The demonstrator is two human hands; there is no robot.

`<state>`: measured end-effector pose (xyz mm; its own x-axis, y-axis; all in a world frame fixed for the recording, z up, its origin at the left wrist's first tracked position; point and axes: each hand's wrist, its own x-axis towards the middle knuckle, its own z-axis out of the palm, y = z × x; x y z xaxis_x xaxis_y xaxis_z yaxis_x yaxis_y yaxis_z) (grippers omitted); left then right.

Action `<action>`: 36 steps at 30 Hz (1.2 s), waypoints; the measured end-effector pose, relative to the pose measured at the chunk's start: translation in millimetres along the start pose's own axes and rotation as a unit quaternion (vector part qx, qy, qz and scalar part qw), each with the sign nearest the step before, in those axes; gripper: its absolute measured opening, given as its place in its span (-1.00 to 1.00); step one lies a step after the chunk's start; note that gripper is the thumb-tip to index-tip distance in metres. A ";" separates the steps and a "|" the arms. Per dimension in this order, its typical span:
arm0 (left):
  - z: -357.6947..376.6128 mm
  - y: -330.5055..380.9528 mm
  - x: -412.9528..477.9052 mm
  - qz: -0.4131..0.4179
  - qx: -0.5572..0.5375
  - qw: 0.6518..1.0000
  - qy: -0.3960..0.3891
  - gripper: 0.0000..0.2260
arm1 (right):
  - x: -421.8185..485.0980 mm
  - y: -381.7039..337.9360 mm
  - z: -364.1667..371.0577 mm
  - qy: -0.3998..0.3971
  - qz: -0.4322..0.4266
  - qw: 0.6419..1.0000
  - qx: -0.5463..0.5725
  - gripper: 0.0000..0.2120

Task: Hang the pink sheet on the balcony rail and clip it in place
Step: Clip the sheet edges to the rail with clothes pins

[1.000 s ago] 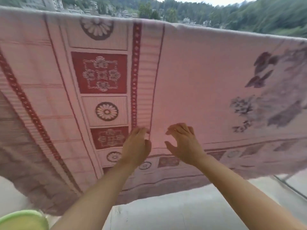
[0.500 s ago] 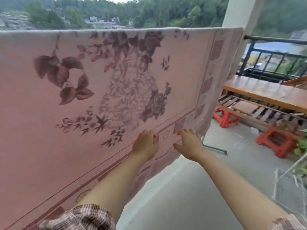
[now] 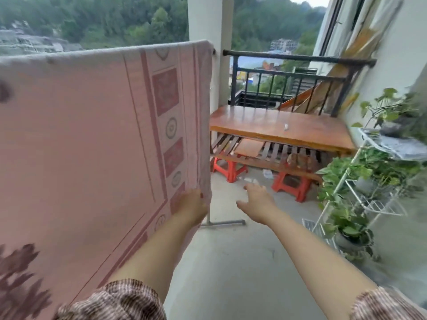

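A: Balcony with a concrete floor [image 3: 231,262], a white pillar [image 3: 208,19] at twelve o'clock, a black railing [image 3: 298,57] at one, wooded hills beyond. Where is the pink sheet [image 3: 80,135]?

B: Draped over a bar whose dark end [image 3: 214,51] pokes out beside the pillar. It hangs flat from seven round to eleven o'clock, with a patterned border along its right edge.

A: And the grips?

B: The left grip [image 3: 191,204], just left of six o'clock, grasps that right edge low down. The right grip [image 3: 256,199], toward five, is released with its fingers spread, holding nothing, apart from the sheet.

A: Anything else?

B: A wooden desk [image 3: 277,128] at two o'clock, red stools [image 3: 228,167] beneath it and a small white item [image 3: 286,127] on top. Potted plants [image 3: 346,218] on a white wire shelf [image 3: 379,204] at four.

A: Any writing?

B: Coloured signs [image 3: 265,65] past the railing, too small to read.
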<state>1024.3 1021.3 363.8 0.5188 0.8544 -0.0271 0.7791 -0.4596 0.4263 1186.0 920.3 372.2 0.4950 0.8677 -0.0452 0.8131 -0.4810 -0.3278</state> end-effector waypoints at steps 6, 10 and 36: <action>55.6 88.3 167.9 0.050 -0.018 0.999 -0.003 -0.65 | 141.6 110.4 -38.4 0.017 0.060 0.998 -0.011 -0.47; 96.3 163.9 273.2 0.040 -0.051 0.998 -0.023 -0.66 | 236.0 186.6 -56.5 0.009 0.099 0.995 0.022 -0.52; 317.5 389.2 855.9 0.004 -0.010 0.983 -0.184 -0.59 | 801.9 499.2 -67.1 -0.126 0.216 0.965 0.081 -0.49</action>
<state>1883.3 1496.8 219.5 0.6196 0.7038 -0.3475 0.7695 -0.4571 0.4461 2009.4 1367.6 235.6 0.6702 0.6034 -0.4321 0.4790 -0.7964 -0.3691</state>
